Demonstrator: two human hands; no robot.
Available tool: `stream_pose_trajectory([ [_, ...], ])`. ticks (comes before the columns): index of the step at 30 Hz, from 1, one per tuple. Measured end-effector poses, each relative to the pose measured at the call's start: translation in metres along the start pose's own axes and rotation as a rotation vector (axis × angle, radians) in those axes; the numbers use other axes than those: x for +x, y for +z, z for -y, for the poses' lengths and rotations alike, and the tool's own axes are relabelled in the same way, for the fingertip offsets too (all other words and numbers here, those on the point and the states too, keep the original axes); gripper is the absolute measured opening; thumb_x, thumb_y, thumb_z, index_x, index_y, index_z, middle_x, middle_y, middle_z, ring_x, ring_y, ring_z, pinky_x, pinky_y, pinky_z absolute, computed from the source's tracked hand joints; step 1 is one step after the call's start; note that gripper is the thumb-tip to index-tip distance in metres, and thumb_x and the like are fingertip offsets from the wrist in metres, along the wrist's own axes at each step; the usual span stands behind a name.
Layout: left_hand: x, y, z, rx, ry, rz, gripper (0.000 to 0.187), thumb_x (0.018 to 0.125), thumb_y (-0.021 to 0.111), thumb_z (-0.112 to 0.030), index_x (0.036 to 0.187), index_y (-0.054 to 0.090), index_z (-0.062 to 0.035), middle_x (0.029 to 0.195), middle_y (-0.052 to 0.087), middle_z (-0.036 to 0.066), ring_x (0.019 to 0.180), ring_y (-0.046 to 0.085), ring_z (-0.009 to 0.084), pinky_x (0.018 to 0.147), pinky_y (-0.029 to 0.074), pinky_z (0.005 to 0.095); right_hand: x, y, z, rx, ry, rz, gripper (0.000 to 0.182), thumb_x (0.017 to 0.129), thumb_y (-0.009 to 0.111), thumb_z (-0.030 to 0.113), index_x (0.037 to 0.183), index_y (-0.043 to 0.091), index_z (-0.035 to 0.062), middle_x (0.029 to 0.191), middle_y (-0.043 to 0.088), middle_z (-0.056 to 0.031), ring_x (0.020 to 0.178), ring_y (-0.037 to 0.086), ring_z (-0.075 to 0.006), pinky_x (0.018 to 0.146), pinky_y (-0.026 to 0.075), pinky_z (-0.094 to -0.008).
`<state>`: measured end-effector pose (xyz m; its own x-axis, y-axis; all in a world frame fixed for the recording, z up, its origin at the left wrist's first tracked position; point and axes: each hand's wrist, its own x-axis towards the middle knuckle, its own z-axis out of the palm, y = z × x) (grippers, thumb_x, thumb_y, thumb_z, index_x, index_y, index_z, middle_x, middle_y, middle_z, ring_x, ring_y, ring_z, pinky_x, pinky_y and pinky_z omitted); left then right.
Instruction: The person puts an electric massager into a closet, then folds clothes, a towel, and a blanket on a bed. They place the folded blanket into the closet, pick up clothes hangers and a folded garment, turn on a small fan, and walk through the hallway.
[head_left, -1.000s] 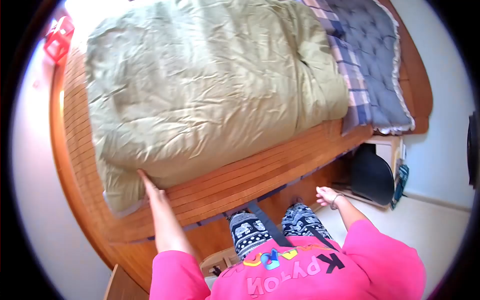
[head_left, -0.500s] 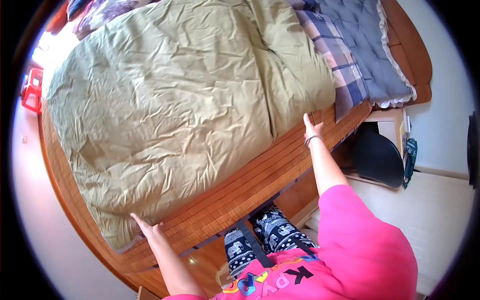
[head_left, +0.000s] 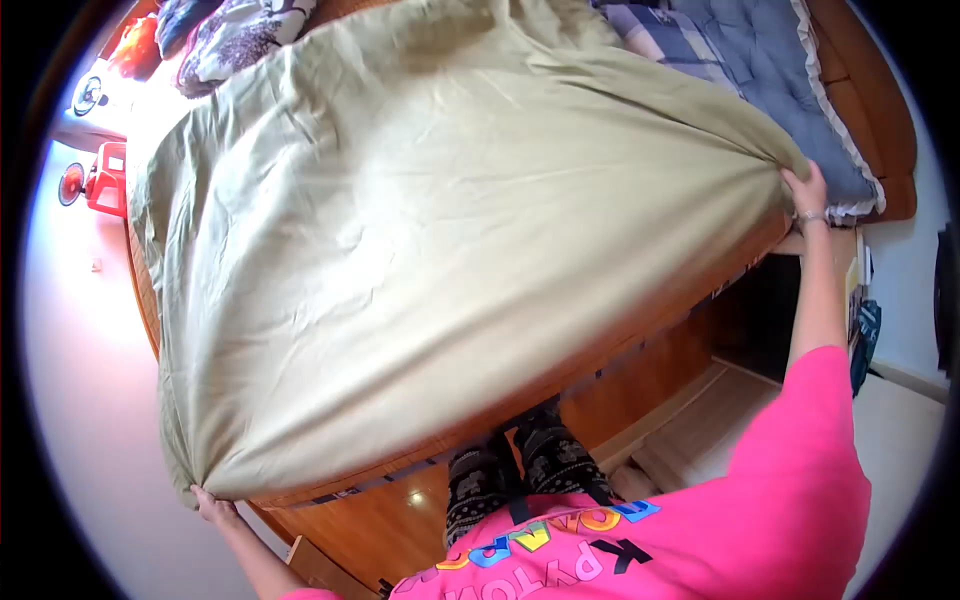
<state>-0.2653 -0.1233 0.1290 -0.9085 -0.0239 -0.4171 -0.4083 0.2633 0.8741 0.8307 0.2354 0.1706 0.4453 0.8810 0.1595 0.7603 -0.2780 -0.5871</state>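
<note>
A pale green quilt is spread over the bed, pulled taut between my hands. My left hand is closed on its near left corner, where the cloth gathers into folds. Out to the right, my right hand grips the other near corner, with creases fanning from the fingers. The quilt's near edge hangs in a curve between the two grips, above the bed's front rim. My fingertips are partly hidden by the bunched cloth.
At the right lie a grey-blue padded cushion and a plaid pillow, beside the brown headboard. A red plastic chair stands at the left. Patterned bedding is heaped at the far left.
Both hands, open beside the quilt before, now grip its corners. They have moved farther apart, the right one up and to the right. The wrinkled quilt has been stretched smoother and covers more of the mat.
</note>
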Motion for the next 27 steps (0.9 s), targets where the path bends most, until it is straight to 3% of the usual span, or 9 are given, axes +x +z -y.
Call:
stream_pose_trajectory([
  [4, 0.008, -0.047, 0.039, 0.101, -0.115, 0.104, 0.064, 0.093, 0.048, -0.047, 0.133, 0.04, 0.0032, 0.132, 0.049, 0.018, 0.117, 0.051, 0.0344, 0.098, 0.044, 0.0495, 0.005, 0.009, -0.196, -0.207, -0.016, -0.494, 0.049, 0.084, 0.069, 0.029, 0.122, 0.055, 0.0005, 0.112, 0.063, -0.0108, 0.098, 0.06, -0.0217, 0.089, 0.046, -0.0318],
  [5, -0.002, -0.042, 0.049, 0.166, -0.134, 0.009, 0.065, 0.094, 0.043, -0.049, 0.135, 0.038, 0.0016, 0.133, 0.049, 0.017, 0.12, 0.049, 0.0336, 0.1, 0.041, 0.048, -0.027, 0.019, -0.248, 0.057, 0.124, -0.222, 0.061, 0.088, 0.06, 0.046, 0.128, 0.052, 0.0013, 0.12, 0.06, -0.0122, 0.105, 0.058, -0.0251, 0.093, 0.044, -0.0341],
  [6, 0.014, -0.061, 0.07, 0.187, -0.171, 0.091, 0.067, 0.093, 0.045, -0.051, 0.134, 0.039, 0.0007, 0.134, 0.048, 0.016, 0.12, 0.048, 0.0333, 0.101, 0.041, 0.0475, -0.089, 0.065, -0.257, 0.658, 0.796, -0.192, 0.076, 0.088, 0.045, 0.064, 0.135, 0.044, 0.0043, 0.134, 0.05, -0.0114, 0.118, 0.049, -0.0259, 0.102, 0.037, -0.0371],
  [11, 0.038, -0.106, 0.163, 0.228, -0.414, 0.129, 0.077, 0.08, 0.059, -0.063, 0.133, 0.044, -0.0096, 0.141, 0.039, 0.014, 0.13, 0.037, 0.0313, 0.106, 0.033, 0.0493, -0.325, 0.19, -0.095, 1.181, 1.42, 0.052, 0.12, 0.053, 0.038, 0.097, 0.141, 0.036, 0.0149, 0.138, 0.043, -0.0062, 0.127, 0.038, -0.0251, 0.106, 0.029, -0.0391],
  [15, -0.035, -0.038, 0.223, 0.242, -0.651, -0.169, 0.085, 0.069, 0.067, -0.068, 0.132, 0.047, -0.0142, 0.143, 0.036, 0.012, 0.128, 0.034, 0.0332, 0.1, 0.033, 0.0566, -0.355, 0.23, -0.062, 1.004, 0.961, 0.216, 0.109, 0.065, 0.052, 0.084, 0.145, 0.028, 0.0143, 0.153, 0.02, -0.0022, 0.139, 0.017, -0.0243, 0.112, 0.015, -0.0486],
  [17, -0.035, -0.034, 0.258, 0.194, -0.792, 0.115, 0.102, 0.063, 0.067, -0.074, 0.138, 0.039, -0.0116, 0.145, 0.03, 0.012, 0.129, 0.03, 0.0318, 0.097, 0.034, 0.0565, -0.349, 0.238, -0.05, 0.612, 0.983, 0.121, 0.089, 0.072, 0.071, 0.059, 0.138, 0.04, 0.0089, 0.139, 0.044, -0.0061, 0.128, 0.04, -0.0247, 0.107, 0.031, -0.0427],
  [21, -0.072, -0.005, 0.243, 0.212, -0.572, -0.027, 0.088, 0.064, 0.07, -0.07, 0.131, 0.049, -0.0159, 0.136, 0.046, 0.006, 0.119, 0.043, 0.0344, 0.095, 0.034, 0.059, -0.339, 0.217, -0.036, 0.833, 1.256, 0.415, 0.068, 0.079, 0.069, 0.04, 0.134, 0.046, 0.0076, 0.133, 0.052, -0.0081, 0.12, 0.049, -0.027, 0.101, 0.039, -0.0442],
  [23, -0.063, -0.019, 0.222, 0.088, -0.829, 0.166, 0.084, 0.064, 0.073, -0.065, 0.129, 0.052, -0.0152, 0.134, 0.05, 0.007, 0.118, 0.046, 0.0365, 0.096, 0.032, 0.0621, -0.33, 0.199, -0.016, 0.914, 1.263, 0.413, 0.06, 0.078, 0.07, 0.033, 0.127, 0.051, 0.0059, 0.126, 0.057, -0.0082, 0.113, 0.055, -0.0281, 0.095, 0.043, -0.0429],
  [27, -0.022, 0.061, 0.105, 0.226, -0.215, 0.534, 0.051, 0.088, 0.052, -0.041, 0.128, 0.05, -0.0085, 0.129, 0.053, 0.014, 0.117, 0.049, 0.0323, 0.097, 0.039, 0.0514, -0.181, 0.218, 0.011, 0.801, 0.985, 0.389, 0.043, 0.081, 0.062, 0.031, 0.116, 0.058, 0.0064, 0.109, 0.062, -0.0092, 0.098, 0.057, -0.0265, 0.09, 0.045, -0.0421],
])
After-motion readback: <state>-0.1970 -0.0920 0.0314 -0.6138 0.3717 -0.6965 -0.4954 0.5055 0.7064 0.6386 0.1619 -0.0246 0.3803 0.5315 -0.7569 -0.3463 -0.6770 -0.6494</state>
